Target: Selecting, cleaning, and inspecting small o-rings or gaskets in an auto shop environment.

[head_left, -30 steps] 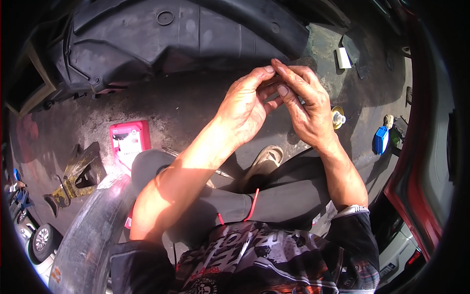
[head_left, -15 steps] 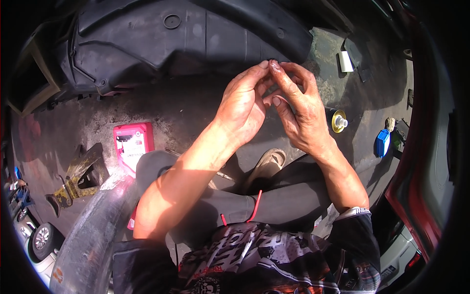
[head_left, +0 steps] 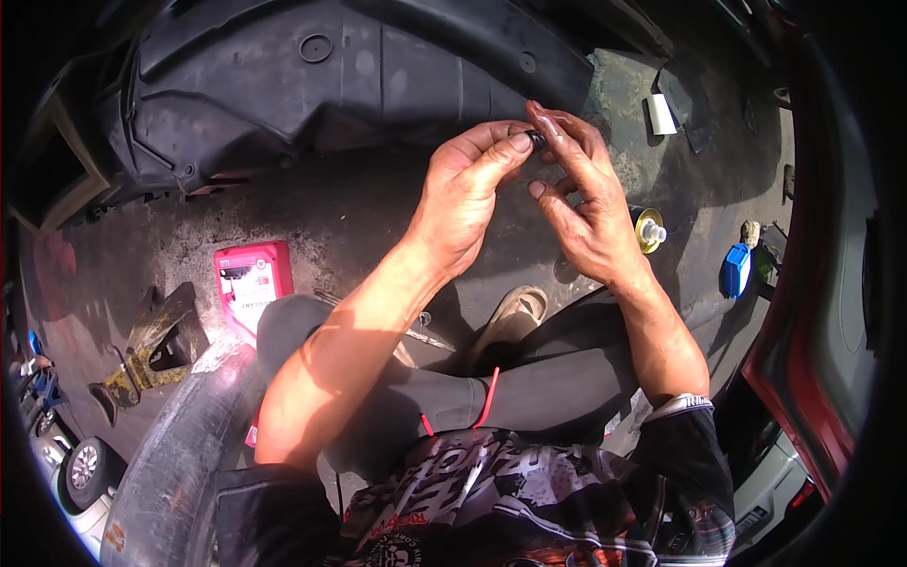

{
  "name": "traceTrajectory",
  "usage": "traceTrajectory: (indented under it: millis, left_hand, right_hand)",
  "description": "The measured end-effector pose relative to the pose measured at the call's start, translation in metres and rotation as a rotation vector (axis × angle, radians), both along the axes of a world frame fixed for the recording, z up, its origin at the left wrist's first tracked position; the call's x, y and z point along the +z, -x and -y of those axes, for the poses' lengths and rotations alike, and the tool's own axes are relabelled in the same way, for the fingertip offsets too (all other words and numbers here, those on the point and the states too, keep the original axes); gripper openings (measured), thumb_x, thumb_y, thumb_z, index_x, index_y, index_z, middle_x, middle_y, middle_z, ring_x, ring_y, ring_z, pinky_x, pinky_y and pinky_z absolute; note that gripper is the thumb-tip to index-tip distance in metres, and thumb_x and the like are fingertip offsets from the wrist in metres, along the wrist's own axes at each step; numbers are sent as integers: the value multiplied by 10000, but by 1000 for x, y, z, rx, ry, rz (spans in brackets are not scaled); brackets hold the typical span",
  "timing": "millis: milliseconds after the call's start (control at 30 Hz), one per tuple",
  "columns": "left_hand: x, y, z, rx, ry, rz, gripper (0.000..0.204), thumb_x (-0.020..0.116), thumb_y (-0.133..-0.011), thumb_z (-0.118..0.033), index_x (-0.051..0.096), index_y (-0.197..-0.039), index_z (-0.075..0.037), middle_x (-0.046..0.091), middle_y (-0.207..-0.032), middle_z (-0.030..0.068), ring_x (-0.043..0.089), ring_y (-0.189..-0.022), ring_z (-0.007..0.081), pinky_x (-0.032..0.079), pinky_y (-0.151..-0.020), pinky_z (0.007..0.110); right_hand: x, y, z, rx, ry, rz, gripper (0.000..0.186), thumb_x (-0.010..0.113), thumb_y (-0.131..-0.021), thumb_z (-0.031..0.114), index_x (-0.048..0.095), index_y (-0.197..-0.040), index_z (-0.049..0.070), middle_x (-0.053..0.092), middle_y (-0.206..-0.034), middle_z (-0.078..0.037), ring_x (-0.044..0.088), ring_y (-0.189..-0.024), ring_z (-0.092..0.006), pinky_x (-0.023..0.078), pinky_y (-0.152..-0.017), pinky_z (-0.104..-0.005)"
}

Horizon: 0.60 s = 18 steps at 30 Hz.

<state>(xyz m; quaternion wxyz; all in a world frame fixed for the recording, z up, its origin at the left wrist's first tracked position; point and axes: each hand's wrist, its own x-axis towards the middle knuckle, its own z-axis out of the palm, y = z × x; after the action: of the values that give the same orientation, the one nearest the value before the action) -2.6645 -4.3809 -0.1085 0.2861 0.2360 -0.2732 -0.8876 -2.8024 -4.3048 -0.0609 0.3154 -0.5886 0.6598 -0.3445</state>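
Note:
Out in front of me, above the ground, my left hand (head_left: 465,194) pinches a small black part (head_left: 537,141) between thumb and fingertips. It is mostly covered, so its exact kind cannot be made out. Close against it come the fingers of my right hand (head_left: 591,203), stretched out, with the thumb held apart below them. A wet reddish smear, like grease, coats the right forefinger. Whether that finger touches the part or only lies beside it is hard to tell.
Beyond my hands lies a large black moulded plastic panel (head_left: 416,76). A pink coolant jug (head_left: 253,276) is at my left, near a yellow metal stand (head_left: 156,354) and a grey metal tube (head_left: 175,463). To the right are a spray can (head_left: 648,231), blue bottle (head_left: 737,272) and red car body (head_left: 803,378).
The fingertips, pressed together before, have come slightly apart, and the small black part now shows at my left fingertips. My left thumb has bent onto it; the right thumb has moved away from the left hand.

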Motion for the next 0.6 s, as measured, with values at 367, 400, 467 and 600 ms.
traceTrajectory:
  millis: [367,400,467,600]
  left_hand:
    - [-2,-1,0,-5,-51,60,229,524,-970,-170,592,-1124,-14,607,-1077,34,557,-1061,120,437,-986,353]
    - [-3,1,-2,-13,-28,77,232,526,-969,-168,589,-1127,-10,607,-1091,46,555,-1075,131,437,-987,357]
    - [-3,4,-4,-32,-3,70,249,529,-965,-156,579,-1147,7,604,-1142,88,548,-1116,169,435,-993,376]
    - [-9,-1,5,-163,126,5,260,516,-970,-177,587,-1132,14,587,-1195,117,506,-1231,270,418,-1019,427]
  right_hand:
    - [4,-10,-11,31,-9,-47,708,576,-781,-80,426,-1424,175,381,-1399,-215,556,-1147,-345,500,-914,-373]
    - [1,-4,-10,13,4,-126,692,577,-789,-67,431,-1421,174,385,-1397,-214,551,-1153,-354,502,-912,-381]
    - [-5,13,-9,-35,-11,-200,644,576,-811,-31,442,-1410,165,398,-1391,-203,535,-1177,-370,502,-916,-394]
    - [9,71,-28,-343,40,-128,561,638,-855,84,473,-1387,144,561,-1236,-72,578,-962,-151,513,-768,-287]
